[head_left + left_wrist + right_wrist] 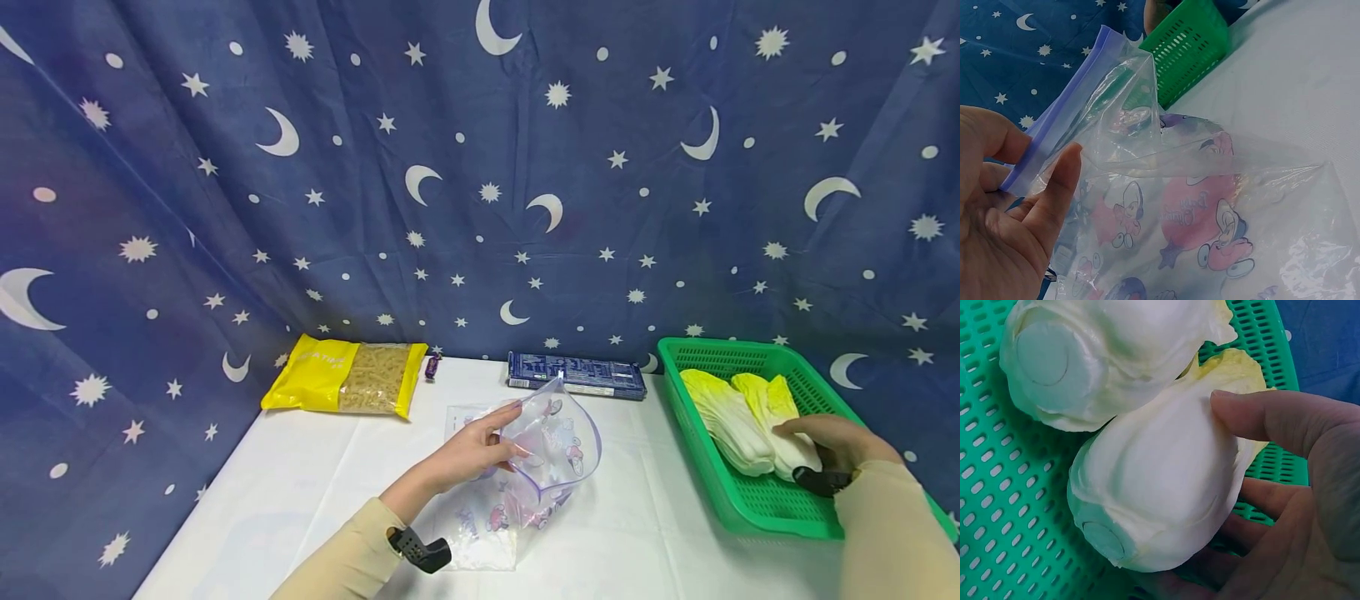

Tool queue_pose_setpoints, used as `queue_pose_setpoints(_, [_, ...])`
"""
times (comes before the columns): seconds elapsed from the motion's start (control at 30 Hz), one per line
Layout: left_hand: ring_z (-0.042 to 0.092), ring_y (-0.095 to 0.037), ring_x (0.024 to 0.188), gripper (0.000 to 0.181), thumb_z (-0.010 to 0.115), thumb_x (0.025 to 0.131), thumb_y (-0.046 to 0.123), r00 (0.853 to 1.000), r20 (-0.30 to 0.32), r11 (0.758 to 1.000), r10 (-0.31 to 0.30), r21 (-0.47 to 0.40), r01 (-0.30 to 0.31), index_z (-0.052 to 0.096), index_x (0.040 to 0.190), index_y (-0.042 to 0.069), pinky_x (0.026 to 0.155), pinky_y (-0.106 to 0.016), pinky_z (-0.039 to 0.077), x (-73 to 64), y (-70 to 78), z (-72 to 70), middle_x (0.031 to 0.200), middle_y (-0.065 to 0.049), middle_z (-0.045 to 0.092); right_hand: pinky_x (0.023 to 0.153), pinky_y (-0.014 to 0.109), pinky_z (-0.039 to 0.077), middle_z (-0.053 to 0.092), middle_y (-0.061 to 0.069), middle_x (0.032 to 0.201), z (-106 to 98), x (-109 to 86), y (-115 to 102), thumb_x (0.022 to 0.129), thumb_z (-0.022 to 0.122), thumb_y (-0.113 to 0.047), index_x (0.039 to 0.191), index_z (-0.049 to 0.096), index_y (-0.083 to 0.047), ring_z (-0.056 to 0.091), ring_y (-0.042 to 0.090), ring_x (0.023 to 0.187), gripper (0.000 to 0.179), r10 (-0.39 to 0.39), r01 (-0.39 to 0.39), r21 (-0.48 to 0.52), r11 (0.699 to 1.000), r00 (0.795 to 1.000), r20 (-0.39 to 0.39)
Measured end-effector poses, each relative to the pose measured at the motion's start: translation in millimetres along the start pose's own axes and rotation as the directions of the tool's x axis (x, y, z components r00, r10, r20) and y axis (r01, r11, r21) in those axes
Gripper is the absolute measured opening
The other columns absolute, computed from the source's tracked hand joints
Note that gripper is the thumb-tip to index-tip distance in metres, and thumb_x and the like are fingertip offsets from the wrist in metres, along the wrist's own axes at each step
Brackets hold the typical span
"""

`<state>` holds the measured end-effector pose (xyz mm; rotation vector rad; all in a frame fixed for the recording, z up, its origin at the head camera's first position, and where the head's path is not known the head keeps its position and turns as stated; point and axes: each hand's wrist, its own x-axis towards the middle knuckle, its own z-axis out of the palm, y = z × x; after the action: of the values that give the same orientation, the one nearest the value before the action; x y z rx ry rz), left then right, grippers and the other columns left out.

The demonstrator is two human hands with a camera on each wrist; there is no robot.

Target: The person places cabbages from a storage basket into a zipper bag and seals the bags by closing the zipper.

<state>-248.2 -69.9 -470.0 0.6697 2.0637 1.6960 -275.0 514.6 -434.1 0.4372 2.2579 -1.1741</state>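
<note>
My left hand (468,454) pinches the purple zip edge of a clear zip bag (1191,206) printed with pink and purple cartoon figures. The bag's mouth gapes wide toward the head camera. Over at the right, my right hand (847,442) grips the nearer of two small napa cabbages (1160,469), its thumb on top and its fingers curled beneath. That cabbage lies in a green basket (720,500), white stem end toward me and yellow leaves away. Beside it rests the second cabbage (727,421).
A yellow bag of pasta (315,375) lies at the back left, with a small purple-wrapped candy (432,367) beside it. Behind the zip bag is a dark blue flat package (577,375). Flat printed plastic (476,542) lies on the white table under my left hand.
</note>
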Motion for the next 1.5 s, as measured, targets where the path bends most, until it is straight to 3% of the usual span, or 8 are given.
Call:
queue_pose_setpoints(0.17, [0.070,-0.036,0.105,0.069,0.060,0.099,0.012,1.000,0.007,1.000,0.007,-0.012,-0.007,0.031,0.162,0.010,0.088,-0.051,0.058,0.3,-0.4,0.4,0.169,0.005,0.020,0.088,0.039,0.055,0.042,0.043,0.131,0.5,-0.2,2.9,0.102,0.053,-0.040,0.140,0.008,0.031,0.057,0.033,0.109,0.092,-0.008,0.007,0.002,1.000,0.998,0.061])
queue_pose_setpoints(0.37, [0.070,-0.035,0.106,0.070,0.060,0.099,0.012,1.000,0.018,1.000,0.009,-0.019,-0.009,0.030,0.162,0.010,0.090,-0.059,0.055,0.5,-1.0,0.4,0.169,0.005,0.020,0.088,0.039,0.054,0.053,0.029,0.119,1.4,1.0,5.4,0.102,0.049,-0.041,0.136,0.012,0.030,0.057,0.030,0.104,0.087,0.002,-0.003,0.009,1.000,0.997,0.079])
queue_pose_setpoints(0.7, [0.070,-0.031,0.105,0.070,0.061,0.099,0.012,1.000,0.019,1.000,0.008,-0.021,-0.007,0.031,0.162,0.010,0.091,-0.052,0.057,1.9,-4.5,-0.1,0.170,0.004,0.018,0.083,0.037,0.056,0.057,0.014,0.105,2.0,3.0,6.3,0.101,0.049,-0.034,0.128,0.027,0.025,0.059,0.025,0.094,0.068,-0.023,0.021,0.025,0.999,0.998,0.059])
queue_pose_setpoints(0.87, [0.071,-0.031,0.103,0.070,0.061,0.099,0.014,1.000,0.011,1.000,0.000,-0.012,0.000,0.031,0.161,0.010,0.087,-0.039,0.060,2.0,-4.6,-0.6,0.169,0.005,0.019,0.083,0.036,0.056,0.056,0.016,0.107,2.7,3.1,5.4,0.102,0.048,-0.032,0.128,0.025,0.026,0.059,0.024,0.095,0.068,-0.049,0.048,0.016,0.999,0.997,0.059])
queue_pose_setpoints(1.23, [0.070,-0.033,0.104,0.069,0.061,0.099,0.011,1.000,0.007,1.000,-0.001,-0.022,0.001,0.031,0.161,0.009,0.085,-0.035,0.061,0.7,-4.5,-0.4,0.170,0.002,0.018,0.078,0.036,0.056,0.059,0.010,0.099,5.0,3.6,5.5,0.101,0.052,-0.032,0.118,0.043,0.017,0.061,0.023,0.088,0.053,-0.049,0.049,-0.005,0.999,0.999,0.002])
queue_pose_setpoints(1.5, [0.070,-0.033,0.104,0.070,0.060,0.099,0.011,1.000,0.010,1.000,0.005,-0.023,-0.004,0.030,0.162,0.009,0.091,-0.050,0.058,0.9,-4.4,0.0,0.170,0.001,0.017,0.077,0.037,0.057,0.059,0.011,0.102,4.3,3.1,6.5,0.100,0.057,-0.033,0.115,0.051,0.012,0.061,0.022,0.087,0.048,-0.064,0.064,-0.014,0.998,0.997,-0.047])
